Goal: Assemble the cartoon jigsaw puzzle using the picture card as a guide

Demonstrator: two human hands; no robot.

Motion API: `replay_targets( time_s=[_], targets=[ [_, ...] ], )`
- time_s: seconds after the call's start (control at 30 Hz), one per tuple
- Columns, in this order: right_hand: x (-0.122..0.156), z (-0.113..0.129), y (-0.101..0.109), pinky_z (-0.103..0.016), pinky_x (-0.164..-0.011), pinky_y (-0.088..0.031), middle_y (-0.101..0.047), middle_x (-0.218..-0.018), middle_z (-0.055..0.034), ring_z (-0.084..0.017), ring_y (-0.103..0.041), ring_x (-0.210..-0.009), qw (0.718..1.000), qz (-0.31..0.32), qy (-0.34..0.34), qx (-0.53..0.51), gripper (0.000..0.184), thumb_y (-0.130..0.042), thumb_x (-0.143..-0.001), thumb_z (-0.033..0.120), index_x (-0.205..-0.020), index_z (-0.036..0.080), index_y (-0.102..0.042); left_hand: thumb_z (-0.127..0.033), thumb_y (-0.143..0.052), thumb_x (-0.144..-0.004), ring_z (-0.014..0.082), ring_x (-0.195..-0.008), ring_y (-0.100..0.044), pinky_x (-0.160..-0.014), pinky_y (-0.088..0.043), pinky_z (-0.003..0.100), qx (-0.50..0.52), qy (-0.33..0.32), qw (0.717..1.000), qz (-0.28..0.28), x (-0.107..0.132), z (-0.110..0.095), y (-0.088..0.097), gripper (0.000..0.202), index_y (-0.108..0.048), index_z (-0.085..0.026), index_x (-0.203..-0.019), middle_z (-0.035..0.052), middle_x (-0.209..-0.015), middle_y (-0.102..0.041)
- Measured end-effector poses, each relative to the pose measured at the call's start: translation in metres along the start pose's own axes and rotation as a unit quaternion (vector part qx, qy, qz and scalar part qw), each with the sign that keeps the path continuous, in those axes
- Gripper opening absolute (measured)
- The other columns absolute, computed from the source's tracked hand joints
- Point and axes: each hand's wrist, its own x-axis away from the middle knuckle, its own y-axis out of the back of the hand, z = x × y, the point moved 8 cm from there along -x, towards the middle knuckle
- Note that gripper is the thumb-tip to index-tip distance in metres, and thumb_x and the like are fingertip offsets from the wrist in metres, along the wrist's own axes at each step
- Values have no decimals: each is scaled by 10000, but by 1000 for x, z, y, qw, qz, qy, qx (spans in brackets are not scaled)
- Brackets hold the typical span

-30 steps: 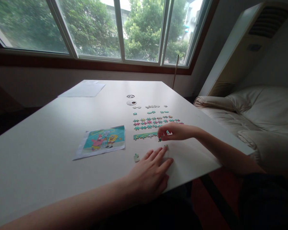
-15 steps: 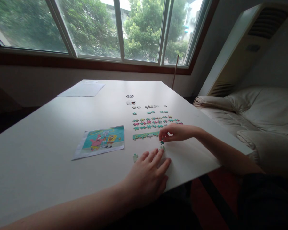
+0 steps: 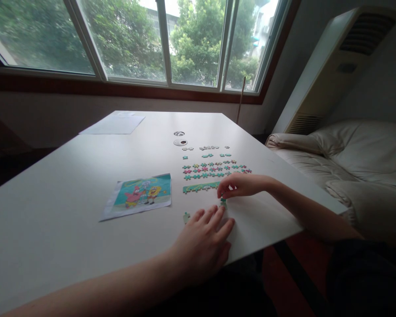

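Note:
My right hand (image 3: 238,186) pinches a small green jigsaw piece (image 3: 222,199) just below the right part of a joined strip of jigsaw pieces (image 3: 201,187). Directly beneath it lies a pale green jigsaw piece (image 3: 223,205), touched by a fingertip of my left hand (image 3: 206,240). That hand rests on the table with its fingers spread, and its palm side is hidden. Left of its fingertips is another pale jigsaw piece (image 3: 186,217). Whether the pinched piece and the pale one interlock, I cannot tell.
Rows of loose jigsaw pieces (image 3: 204,169) lie beyond the strip on the white table (image 3: 69,198). A printed cartoon picture (image 3: 141,193) is to the left. Two round items (image 3: 180,142) and a paper sheet (image 3: 114,123) lie farther back. A cream sofa (image 3: 317,154) stands at right.
My right hand has moved slightly down and left, bringing the green jigsaw piece against or very near the pale one. The left hand stays in place.

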Motion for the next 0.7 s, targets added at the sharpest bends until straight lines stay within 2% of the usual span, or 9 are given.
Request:
replay_targets(
  time_s=[0.43, 0.7],
  targets=[
    [-4, 4, -5, -208, -649, -407, -600, -796, -33, -99, -524, -699, 999, -2, 17, 41, 176, -502, -838, 173, -938, 153, -645, -346, -387, -870, 326, -1199, -394, -935, -350, 507, 5, 3, 1000, 3, -1, 0, 4, 393, -442, -207, -1234, 135, -1317, -434],
    [-6, 5, -5, -212, -645, -415, -582, -784, -28, -101, -520, -699, 999, -26, -3, 46, 168, -571, -805, 225, -946, 148, -620, -345, -389, -865, 326, -1195, -395, -941, -339, 519, 12, 7, 1000, 4, -2, 1, 3, 399, -438, -217, -1241, 128, -1320, -430]
  ],
)
